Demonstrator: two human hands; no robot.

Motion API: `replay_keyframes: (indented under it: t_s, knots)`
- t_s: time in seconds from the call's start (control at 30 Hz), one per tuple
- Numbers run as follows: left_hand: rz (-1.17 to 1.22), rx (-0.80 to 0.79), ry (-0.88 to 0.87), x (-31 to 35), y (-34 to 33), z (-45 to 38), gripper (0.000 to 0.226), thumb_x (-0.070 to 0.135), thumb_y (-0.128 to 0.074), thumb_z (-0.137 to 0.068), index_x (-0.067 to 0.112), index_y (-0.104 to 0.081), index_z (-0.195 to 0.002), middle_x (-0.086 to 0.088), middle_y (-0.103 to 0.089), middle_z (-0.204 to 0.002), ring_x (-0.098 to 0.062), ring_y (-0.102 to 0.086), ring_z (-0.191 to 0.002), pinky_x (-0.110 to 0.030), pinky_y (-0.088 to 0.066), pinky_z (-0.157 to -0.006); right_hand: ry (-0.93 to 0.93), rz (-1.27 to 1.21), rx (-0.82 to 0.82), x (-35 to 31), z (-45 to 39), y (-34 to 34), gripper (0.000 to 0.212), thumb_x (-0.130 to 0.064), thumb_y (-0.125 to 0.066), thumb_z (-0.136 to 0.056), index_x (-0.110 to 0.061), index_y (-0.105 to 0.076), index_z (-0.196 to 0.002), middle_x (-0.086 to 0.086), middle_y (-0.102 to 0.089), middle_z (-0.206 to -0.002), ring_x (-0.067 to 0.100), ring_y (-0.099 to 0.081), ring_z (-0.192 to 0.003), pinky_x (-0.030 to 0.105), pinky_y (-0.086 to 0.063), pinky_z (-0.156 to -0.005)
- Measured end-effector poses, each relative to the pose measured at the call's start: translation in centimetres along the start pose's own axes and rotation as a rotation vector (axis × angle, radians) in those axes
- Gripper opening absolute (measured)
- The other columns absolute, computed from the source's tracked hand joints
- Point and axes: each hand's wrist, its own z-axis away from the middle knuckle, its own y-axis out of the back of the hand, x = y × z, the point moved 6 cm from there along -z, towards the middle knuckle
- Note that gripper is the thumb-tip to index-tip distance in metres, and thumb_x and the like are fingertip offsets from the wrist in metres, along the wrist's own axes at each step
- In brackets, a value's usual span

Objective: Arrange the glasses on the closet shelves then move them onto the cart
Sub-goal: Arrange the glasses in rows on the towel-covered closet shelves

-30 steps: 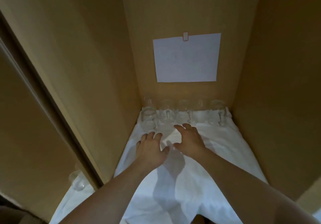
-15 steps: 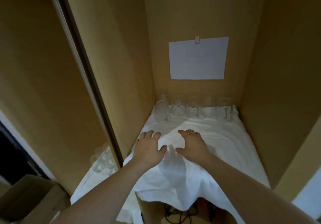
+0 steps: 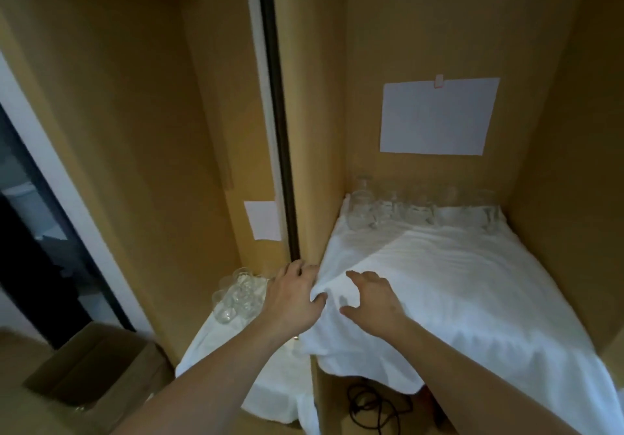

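Note:
Several clear glasses (image 3: 422, 210) stand in a row at the back of the right closet shelf, on a white cloth (image 3: 472, 282) that covers the shelf and hangs over its front edge. A second cluster of glasses (image 3: 236, 296) stands on a cloth-covered shelf in the left compartment. My left hand (image 3: 292, 299) is at the cloth's front-left corner and pinches a bunched fold between thumb and fingers. My right hand (image 3: 371, 301) rests on the cloth just beside it, fingers spread and arched, holding nothing. Both hands are well in front of the back row.
A wooden divider panel (image 3: 314, 130) separates the two compartments. A white paper sheet (image 3: 439, 117) hangs on the back wall, a smaller one (image 3: 263, 220) in the left compartment. A cardboard box (image 3: 91, 367) sits on the floor at left. Black cables (image 3: 371, 404) lie under the right shelf.
Both hands slid back and left to the cloth's front-left corner, and my left hand now bunches a fold. The view swung left, showing the left compartment's glasses.

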Motion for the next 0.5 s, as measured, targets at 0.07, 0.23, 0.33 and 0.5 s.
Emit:
replay_keyframes:
  t_s: [0.07,0.23,0.33,0.5]
  knots:
    - [0.004,-0.015,0.025,-2.8,0.2,1.5,0.053,0.047,-0.054,-0.097,0.025,-0.047,-0.144,-0.004,-0.042,-0.152,-0.028,-0.035,-0.140,-0.042,-0.035,-0.113,0.002,0.014,-0.009,-2.3,0.4,-1.9,0.080,-0.048,-0.067,-0.089,-0.027,-0.029,-0.156,0.005,-0.042,-0.151,0.028,-0.041,-0.134,0.037,-0.040,-0.109]
    - [0.017,-0.068,0.089,-10.6,0.5,5.3,0.058,0.049,-0.053,-0.097,0.027,-0.042,-0.150,-0.002,-0.032,-0.160,-0.028,-0.026,-0.147,-0.045,-0.032,-0.116,0.000,0.007,-0.080,-8.4,2.1,-6.9,0.080,-0.046,-0.068,-0.089,-0.026,-0.029,-0.157,0.006,-0.042,-0.149,0.028,-0.041,-0.135,0.037,-0.042,-0.108]
    - [0.000,-0.101,0.115,-14.6,0.7,7.0,0.058,0.047,-0.053,-0.098,0.027,-0.040,-0.150,-0.003,-0.031,-0.160,-0.029,-0.023,-0.147,-0.047,-0.032,-0.116,0.005,-0.035,-0.080,-11.5,2.4,-9.1,0.079,-0.048,-0.068,-0.087,-0.027,-0.033,-0.154,0.007,-0.045,-0.146,0.027,-0.044,-0.132,0.039,-0.045,-0.105]
    - [0.026,-0.158,0.183,-20.7,0.0,9.3,0.057,0.042,-0.054,-0.097,0.028,-0.038,-0.150,-0.004,-0.033,-0.159,-0.031,-0.029,-0.144,-0.046,-0.035,-0.114,0.004,-0.034,-0.151,-15.2,3.3,-13.5,0.080,-0.048,-0.067,-0.088,-0.029,-0.028,-0.156,0.005,-0.040,-0.151,0.026,-0.040,-0.136,0.036,-0.043,-0.106]
